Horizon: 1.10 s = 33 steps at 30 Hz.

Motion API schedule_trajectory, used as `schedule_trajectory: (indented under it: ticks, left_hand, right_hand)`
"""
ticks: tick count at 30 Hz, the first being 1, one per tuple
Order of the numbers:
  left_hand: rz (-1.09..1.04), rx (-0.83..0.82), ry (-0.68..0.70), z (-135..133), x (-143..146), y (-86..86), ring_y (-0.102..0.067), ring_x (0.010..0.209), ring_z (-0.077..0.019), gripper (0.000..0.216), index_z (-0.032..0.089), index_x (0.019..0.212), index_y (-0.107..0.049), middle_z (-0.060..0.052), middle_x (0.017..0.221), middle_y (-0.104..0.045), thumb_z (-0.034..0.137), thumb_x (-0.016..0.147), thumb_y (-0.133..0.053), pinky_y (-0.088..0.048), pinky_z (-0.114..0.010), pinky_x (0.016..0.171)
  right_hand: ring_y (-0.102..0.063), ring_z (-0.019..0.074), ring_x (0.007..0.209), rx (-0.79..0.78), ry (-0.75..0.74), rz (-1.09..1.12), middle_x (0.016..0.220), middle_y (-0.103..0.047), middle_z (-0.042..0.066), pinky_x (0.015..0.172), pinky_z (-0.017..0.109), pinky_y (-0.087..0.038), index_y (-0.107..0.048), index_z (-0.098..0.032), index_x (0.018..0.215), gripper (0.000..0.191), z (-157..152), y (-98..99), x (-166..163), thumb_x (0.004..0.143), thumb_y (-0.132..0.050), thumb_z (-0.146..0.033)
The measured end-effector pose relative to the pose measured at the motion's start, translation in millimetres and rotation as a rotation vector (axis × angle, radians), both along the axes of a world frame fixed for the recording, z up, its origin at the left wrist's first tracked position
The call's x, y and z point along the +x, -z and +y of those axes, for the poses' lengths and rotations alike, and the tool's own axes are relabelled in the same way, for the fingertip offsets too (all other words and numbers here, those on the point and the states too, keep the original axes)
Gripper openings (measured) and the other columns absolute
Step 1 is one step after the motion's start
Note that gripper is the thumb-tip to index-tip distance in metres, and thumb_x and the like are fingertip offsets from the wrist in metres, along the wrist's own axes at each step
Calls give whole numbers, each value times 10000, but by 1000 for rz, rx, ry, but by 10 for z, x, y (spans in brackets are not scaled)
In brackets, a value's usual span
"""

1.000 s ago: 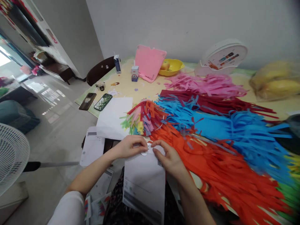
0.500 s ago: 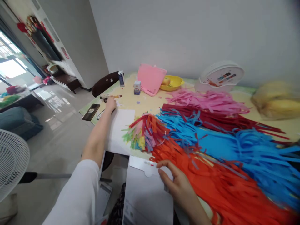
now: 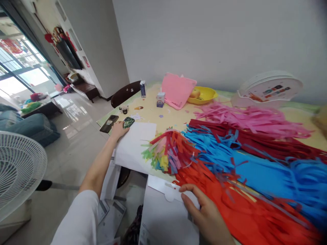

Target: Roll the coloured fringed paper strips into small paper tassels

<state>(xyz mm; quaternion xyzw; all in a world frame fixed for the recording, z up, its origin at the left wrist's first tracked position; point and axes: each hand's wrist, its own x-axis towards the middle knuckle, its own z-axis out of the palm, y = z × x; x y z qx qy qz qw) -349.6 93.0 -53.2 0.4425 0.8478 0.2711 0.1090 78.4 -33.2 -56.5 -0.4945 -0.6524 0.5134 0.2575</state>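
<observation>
The left hand (image 3: 119, 129) is stretched out to the left of centre, at the near left corner of the worktop (image 3: 153, 110). Its fingers lie against the near end of the green phone (image 3: 128, 122); I cannot tell whether they grip it or only touch it. A black phone (image 3: 109, 123) lies just beside it, further left, on the worktop's edge. A white sheet (image 3: 135, 146) lies below and to the right of the hand, hanging a little over the edge.

The right hand (image 3: 205, 216) is at the bottom centre of the frame. It rests palm down on the white envelope (image 3: 166, 217), fingers loosely spread and holding nothing, with the fingertips near the envelope's rounded flap. The envelope lies at the near edge of the worktop, partly over the person's lap.

Cut paper strips cover the right of the frame. A small mixed bundle (image 3: 166, 153) sits in the centre, touching the white sheet. Red-orange strips (image 3: 242, 211) run from it to the lower right, touching the right hand. Above them lie blue strips (image 3: 242, 163), then dark red strips (image 3: 255, 139), then pink strips (image 3: 250, 117).

At the far side, against the wall, stand a pink board (image 3: 177, 90), a yellow bowl (image 3: 204, 96) with a fruit (image 3: 195, 92) in it, two small cartons (image 3: 143, 89) and a round white case (image 3: 270, 88). A dark chair (image 3: 125, 93) stands at the far left corner. A white fan (image 3: 17, 170) fills the lower left, and papers (image 3: 109, 211) lie on the floor below the left arm.
</observation>
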Motion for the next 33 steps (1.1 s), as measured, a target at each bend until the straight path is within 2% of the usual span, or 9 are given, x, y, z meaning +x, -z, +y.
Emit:
schedule_trajectory:
  ticks: [2, 4, 7, 10, 14, 19, 26, 30, 33]
  left_hand:
    - [-88, 64, -7, 65, -4, -48, -363, 1389, -394, 549, 176, 1128, -677, -156, 1408, -555, 322, 617, -813, -312, -479, 1123]
    - [-200, 155, -1, 108, -17, -123, -443, 1338, -360, 517, 171, 1124, -674, -140, 1346, -606, 320, 642, -787, -384, -435, 1080]
    - [-415, 308, 27, 63, -32, -226, -625, 1112, -280, 480, 155, 1170, -639, -122, 1172, -693, 420, 770, -656, -519, -363, 903]
    - [-635, 438, 68, -127, 2, -259, -682, 906, -237, 567, 136, 1200, -602, -133, 1070, -717, 560, 837, -500, -563, -335, 714]
    - [-839, 566, 150, -452, 138, -183, -685, 931, -239, 704, 115, 1227, -584, -169, 1190, -685, 653, 796, -439, -577, -341, 706]
    - [-1157, 667, 240, -676, 229, -58, -689, 919, -239, 720, 109, 1269, -569, -182, 1296, -639, 621, 776, -454, -579, -368, 727]
    - [-888, 511, 110, -670, 101, -64, -689, 936, -280, 756, 77, 1216, -589, -198, 1198, -677, 666, 781, -402, -571, -412, 765]
    - [-588, 401, -44, -490, 46, -65, -596, 1172, -317, 605, 124, 1251, -568, -172, 1286, -634, 482, 766, -615, -497, -429, 959]
    - [-363, 300, -120, -352, 43, -107, -356, 1398, -389, 543, 139, 1182, -614, -190, 1404, -546, 297, 680, -751, -339, -511, 1115]
  right_hand:
    - [-552, 161, 528, 61, 27, 24, 679, -651, 15, 494, 241, -448, -647, -229, 827, 300, -19, 21, 15, 800, -563, -517]
    - [-554, 161, 517, 60, 14, 23, 683, -658, 13, 479, 239, -444, -654, -229, 843, 284, -36, 61, 47, 806, -576, -499]
    - [-520, 154, 471, 23, -21, 19, 619, -621, -5, 437, 233, -413, -663, -231, 895, 273, -50, 135, 100, 819, -588, -482]
    - [-567, 166, 537, 39, -15, 26, 696, -660, 18, 476, 233, -445, -666, -231, 901, 271, -59, 179, 132, 823, -598, -481]
    - [-530, 154, 510, 60, 16, 14, 724, -668, 28, 441, 232, -414, -670, -233, 890, 280, -98, 160, 118, 823, -599, -495]
    - [-502, 143, 485, 91, 96, 41, 716, -672, 29, 449, 235, -421, -665, -228, 846, 316, -186, 96, 63, 815, -587, -532]
    - [-654, 190, 679, 111, 10, 14, 804, -718, 38, 611, 232, -526, -691, -228, 864, 340, -138, 96, 133, 802, -613, -553]
    - [-616, 175, 622, 149, 32, -1, 797, -710, 41, 576, 236, -509, -686, -222, 866, 345, -138, 82, 122, 828, -584, -549]
    - [-594, 171, 605, 133, 21, 3, 788, -697, 45, 543, 239, -489, -677, -216, 863, 374, -143, 52, 120, 823, -576, -575]
